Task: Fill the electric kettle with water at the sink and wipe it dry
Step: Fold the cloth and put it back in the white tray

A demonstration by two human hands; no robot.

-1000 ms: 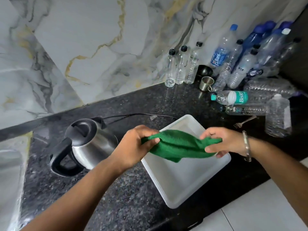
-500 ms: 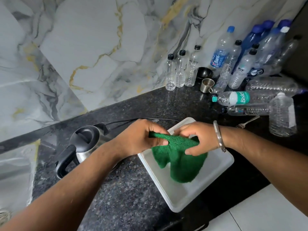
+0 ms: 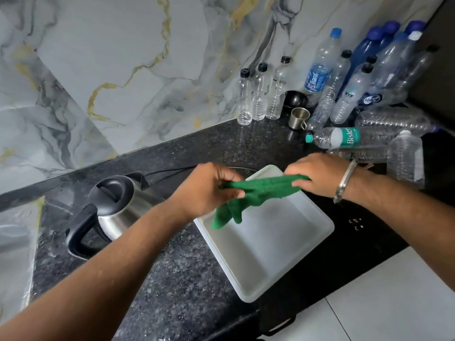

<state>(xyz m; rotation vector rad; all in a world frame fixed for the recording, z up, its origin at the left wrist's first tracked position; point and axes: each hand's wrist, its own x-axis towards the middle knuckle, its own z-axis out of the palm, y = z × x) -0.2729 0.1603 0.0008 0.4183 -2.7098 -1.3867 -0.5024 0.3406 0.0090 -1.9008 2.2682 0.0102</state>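
A steel electric kettle (image 3: pixel 123 210) with a black lid and handle stands on the dark granite counter at the left, lid closed, its cord running behind it. A green cloth (image 3: pixel 256 193) is stretched between both hands over a white tray (image 3: pixel 283 247). My left hand (image 3: pixel 206 190) pinches the cloth's left end, just right of the kettle. My right hand (image 3: pixel 317 173), with a metal bangle on the wrist, grips the right end. A loose flap of cloth hangs down toward the tray.
Several plastic bottles (image 3: pixel 344 89) crowd the back right corner, some lying down, with a small steel cup (image 3: pixel 299 118) and a black bowl (image 3: pixel 295 98) among them. The sink edge (image 3: pixel 14 242) shows at the far left. White floor tiles (image 3: pixel 394 303) lie beyond the counter's front edge.
My hands have pulled apart, stretching the cloth sideways after bunching it together half a second ago. The kettle has stayed in place.
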